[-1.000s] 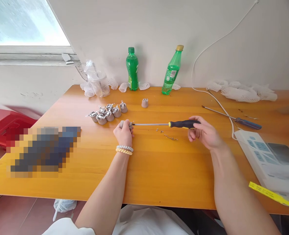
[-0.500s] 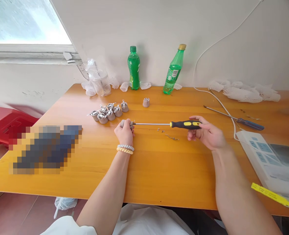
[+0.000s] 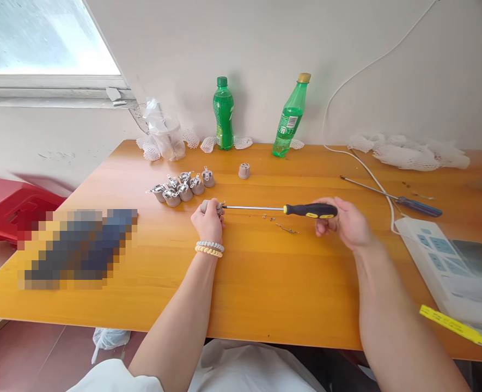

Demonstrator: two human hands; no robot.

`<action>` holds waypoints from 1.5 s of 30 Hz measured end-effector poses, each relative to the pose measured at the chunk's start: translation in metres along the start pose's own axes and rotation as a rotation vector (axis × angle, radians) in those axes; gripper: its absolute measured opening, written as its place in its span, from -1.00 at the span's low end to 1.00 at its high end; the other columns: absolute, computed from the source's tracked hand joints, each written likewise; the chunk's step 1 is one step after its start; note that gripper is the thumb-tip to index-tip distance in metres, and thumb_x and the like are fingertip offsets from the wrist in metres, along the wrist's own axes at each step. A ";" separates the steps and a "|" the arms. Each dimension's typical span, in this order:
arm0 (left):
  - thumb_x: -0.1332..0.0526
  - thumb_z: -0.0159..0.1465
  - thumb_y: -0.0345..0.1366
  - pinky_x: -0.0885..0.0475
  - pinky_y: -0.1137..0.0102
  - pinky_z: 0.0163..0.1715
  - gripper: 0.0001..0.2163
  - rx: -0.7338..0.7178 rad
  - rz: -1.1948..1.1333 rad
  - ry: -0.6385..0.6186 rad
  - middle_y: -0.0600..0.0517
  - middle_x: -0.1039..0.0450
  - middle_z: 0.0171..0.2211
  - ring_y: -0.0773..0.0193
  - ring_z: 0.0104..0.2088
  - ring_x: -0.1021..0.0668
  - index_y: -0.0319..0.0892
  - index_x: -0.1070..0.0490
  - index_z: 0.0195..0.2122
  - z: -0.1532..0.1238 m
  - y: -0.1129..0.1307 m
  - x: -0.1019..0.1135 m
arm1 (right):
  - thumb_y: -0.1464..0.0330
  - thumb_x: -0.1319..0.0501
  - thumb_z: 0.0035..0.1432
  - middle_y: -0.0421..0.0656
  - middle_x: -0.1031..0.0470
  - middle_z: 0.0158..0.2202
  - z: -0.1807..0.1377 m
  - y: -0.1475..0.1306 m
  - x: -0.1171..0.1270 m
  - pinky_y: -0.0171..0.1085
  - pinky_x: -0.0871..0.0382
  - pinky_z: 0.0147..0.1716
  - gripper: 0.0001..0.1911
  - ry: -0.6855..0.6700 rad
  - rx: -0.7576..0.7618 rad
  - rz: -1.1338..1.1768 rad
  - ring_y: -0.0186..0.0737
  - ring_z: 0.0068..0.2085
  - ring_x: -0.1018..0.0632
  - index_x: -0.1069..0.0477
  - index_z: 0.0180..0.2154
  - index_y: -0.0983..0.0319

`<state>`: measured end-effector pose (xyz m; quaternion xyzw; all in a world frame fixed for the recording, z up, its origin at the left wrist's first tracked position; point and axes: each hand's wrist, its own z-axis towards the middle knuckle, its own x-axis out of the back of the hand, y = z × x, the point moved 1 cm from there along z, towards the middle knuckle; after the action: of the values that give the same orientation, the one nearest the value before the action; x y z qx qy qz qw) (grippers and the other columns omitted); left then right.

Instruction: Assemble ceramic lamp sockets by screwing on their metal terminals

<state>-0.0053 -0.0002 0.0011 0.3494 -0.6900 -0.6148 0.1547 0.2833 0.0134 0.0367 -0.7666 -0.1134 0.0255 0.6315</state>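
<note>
My left hand (image 3: 208,220) is closed round a small grey lamp socket (image 3: 205,206) on the orange table (image 3: 265,272). My right hand (image 3: 345,223) grips the black and yellow handle of a screwdriver (image 3: 310,210). The screwdriver's long shaft lies level and its tip meets the metal end of the socket at my left fingers. A few tiny screws (image 3: 267,218) and a bent metal strip (image 3: 287,228) lie on the table under the shaft.
A cluster of several grey sockets (image 3: 180,188) lies behind my left hand, with one alone (image 3: 244,171). Two green bottles (image 3: 223,113) (image 3: 288,121) stand at the wall. A blue-handled screwdriver (image 3: 404,201), white cable (image 3: 371,177) and power strip (image 3: 440,256) lie right.
My right hand has rolled over the handle, turning the screwdriver. The left hand and the socket stay in place.
</note>
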 end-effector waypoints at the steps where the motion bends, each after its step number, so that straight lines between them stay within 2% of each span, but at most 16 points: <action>1: -0.20 0.00 -0.20 -0.13 0.51 -0.81 -0.76 0.004 -0.001 -0.002 0.13 -0.26 -0.70 0.43 -0.72 -0.28 -0.17 -0.16 -0.64 0.000 0.000 0.000 | 0.04 0.02 0.16 -0.21 -0.40 -0.67 -0.001 -0.001 0.000 -0.26 -0.20 -0.62 -0.63 -0.042 0.025 0.074 -0.18 -0.61 -0.45 -0.25 -0.19 0.17; 3: -0.20 0.00 -0.20 -0.12 0.51 -0.81 -0.76 0.008 -0.001 -0.002 0.13 -0.26 -0.70 0.43 -0.73 -0.28 -0.17 -0.16 -0.64 -0.001 0.001 0.000 | 0.15 -0.08 0.14 -0.27 -0.40 -0.66 -0.002 -0.001 0.000 -0.26 -0.24 -0.60 -0.70 -0.073 0.059 0.136 -0.20 -0.61 -0.44 -0.19 -0.12 0.13; 6: -0.20 0.00 -0.21 -0.11 0.51 -0.81 -0.77 0.007 -0.001 0.009 0.13 -0.24 -0.71 0.43 -0.72 -0.28 -0.16 -0.16 -0.64 -0.001 0.001 0.000 | 0.12 -0.13 0.17 -0.35 -0.26 -0.75 -0.002 0.002 0.000 -0.29 -0.21 -0.65 -0.74 -0.011 0.069 0.041 -0.27 -0.70 -0.35 -0.21 -0.21 0.13; 10: -0.19 0.00 -0.23 -0.12 0.51 -0.81 -0.78 -0.009 0.012 -0.003 0.14 -0.23 -0.70 0.43 -0.72 -0.28 -0.16 -0.15 -0.65 0.000 0.000 0.000 | -0.09 -0.03 0.14 -0.33 -0.09 -0.83 0.000 0.005 0.002 -0.29 -0.16 -0.69 -0.52 0.135 0.038 -0.174 -0.30 -0.75 -0.29 -0.24 -0.48 0.18; 12: -0.19 0.00 -0.23 -0.12 0.51 -0.80 -0.77 -0.017 0.015 -0.007 0.13 -0.23 -0.70 0.42 -0.71 -0.29 -0.16 -0.14 -0.66 0.000 -0.001 0.001 | -0.15 0.05 0.14 -0.27 -0.12 -0.84 0.000 0.004 0.003 -0.27 -0.18 -0.67 -0.43 0.133 0.015 -0.213 -0.29 -0.74 -0.32 -0.22 -0.55 0.19; 16: -0.19 0.00 -0.22 -0.12 0.51 -0.80 -0.77 -0.014 0.016 -0.008 0.14 -0.23 -0.69 0.43 -0.71 -0.28 -0.16 -0.14 -0.65 0.000 -0.002 0.001 | -0.05 0.04 0.16 -0.17 -0.40 -0.67 -0.001 -0.001 0.001 -0.26 -0.19 -0.64 -0.54 -0.017 0.027 0.027 -0.17 -0.62 -0.46 -0.30 -0.27 0.20; 19: -0.19 0.00 -0.22 -0.12 0.51 -0.81 -0.77 -0.015 0.026 -0.009 0.14 -0.23 -0.70 0.43 -0.72 -0.27 -0.16 -0.15 -0.64 -0.001 -0.001 0.000 | 0.14 -0.11 0.12 -0.26 -0.40 -0.64 -0.002 -0.002 0.000 -0.27 -0.23 -0.61 -0.68 -0.065 0.054 0.130 -0.17 -0.59 -0.47 -0.20 -0.13 0.13; 23: -0.19 -0.01 -0.23 -0.13 0.51 -0.80 -0.79 -0.008 0.014 0.018 0.14 -0.24 -0.70 0.42 -0.71 -0.29 -0.16 -0.16 -0.64 -0.001 0.000 0.000 | 0.08 -0.12 0.18 -0.36 -0.19 -0.77 -0.001 0.004 0.000 -0.30 -0.19 -0.65 -0.72 0.015 0.039 -0.029 -0.28 -0.72 -0.35 -0.21 -0.29 0.15; 26: -0.19 -0.02 -0.25 -0.12 0.51 -0.81 -0.80 -0.002 0.014 0.022 0.15 -0.22 -0.70 0.41 -0.70 -0.30 -0.15 -0.16 -0.64 0.000 0.001 0.000 | -0.10 -0.02 0.15 -0.34 -0.07 -0.82 0.003 0.009 0.002 -0.29 -0.17 -0.67 -0.51 0.126 -0.008 -0.203 -0.31 -0.76 -0.31 -0.17 -0.51 0.17; 28: -0.19 -0.03 -0.27 -0.12 0.51 -0.81 -0.81 0.002 0.018 0.019 0.15 -0.22 -0.71 0.41 -0.70 -0.30 -0.15 -0.17 -0.64 0.000 0.001 0.000 | -0.17 0.09 0.13 -0.29 -0.08 -0.84 0.004 0.011 0.005 -0.26 -0.20 -0.65 -0.41 0.124 -0.045 -0.226 -0.29 -0.75 -0.31 -0.16 -0.58 0.17; 31: -0.19 -0.03 -0.27 -0.12 0.51 -0.81 -0.83 0.007 0.019 0.025 0.15 -0.22 -0.71 0.41 -0.71 -0.30 -0.16 -0.18 -0.63 0.001 0.002 0.000 | -0.16 0.18 0.15 -0.17 -0.33 -0.73 0.003 0.009 0.006 -0.23 -0.24 -0.61 -0.39 -0.029 -0.035 -0.060 -0.19 -0.65 -0.43 -0.30 -0.41 0.20; 33: -0.19 -0.03 -0.25 -0.12 0.51 -0.80 -0.82 0.013 0.018 0.032 0.15 -0.23 -0.71 0.41 -0.71 -0.30 -0.15 -0.18 -0.63 0.001 0.001 0.000 | -0.07 0.08 0.15 -0.15 -0.46 -0.60 0.000 0.005 0.005 -0.22 -0.26 -0.58 -0.51 -0.113 0.008 0.063 -0.11 -0.56 -0.51 -0.27 -0.17 0.18; 35: -0.19 -0.03 -0.24 -0.13 0.51 -0.80 -0.81 0.017 0.015 0.033 0.14 -0.24 -0.70 0.41 -0.71 -0.30 -0.15 -0.17 -0.62 0.001 0.001 0.000 | 0.06 -0.05 0.14 -0.20 -0.48 -0.57 -0.002 0.002 0.003 -0.21 -0.29 -0.56 -0.62 -0.121 0.044 0.106 -0.10 -0.54 -0.53 -0.18 -0.08 0.12; 39: -0.19 -0.03 -0.25 -0.13 0.51 -0.80 -0.80 0.002 0.005 0.032 0.15 -0.23 -0.71 0.41 -0.70 -0.30 -0.15 -0.15 -0.63 0.001 0.001 -0.001 | 0.05 -0.10 0.17 -0.33 -0.29 -0.74 -0.001 0.005 0.001 -0.25 -0.27 -0.61 -0.69 -0.022 0.064 -0.005 -0.24 -0.70 -0.39 -0.20 -0.24 0.13; 42: -0.19 -0.03 -0.24 -0.13 0.51 -0.80 -0.81 -0.001 0.005 0.032 0.14 -0.25 -0.71 0.42 -0.71 -0.29 -0.16 -0.17 -0.63 0.002 0.000 0.000 | -0.08 -0.01 0.17 -0.31 -0.15 -0.82 0.001 0.008 0.002 -0.27 -0.21 -0.65 -0.53 0.079 0.034 -0.206 -0.27 -0.74 -0.34 -0.25 -0.43 0.19; 45: -0.19 -0.03 -0.23 -0.13 0.51 -0.80 -0.80 -0.001 -0.006 0.025 0.13 -0.28 -0.69 0.43 -0.71 -0.28 -0.16 -0.17 -0.62 0.003 -0.001 0.001 | -0.11 0.08 0.18 -0.22 -0.22 -0.80 0.001 0.006 0.002 -0.25 -0.24 -0.61 -0.44 0.060 0.007 -0.222 -0.25 -0.70 -0.38 -0.29 -0.47 0.21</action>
<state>-0.0070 0.0015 -0.0007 0.3592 -0.6866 -0.6111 0.1615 0.2861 0.0135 0.0313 -0.7475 -0.1786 -0.0672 0.6363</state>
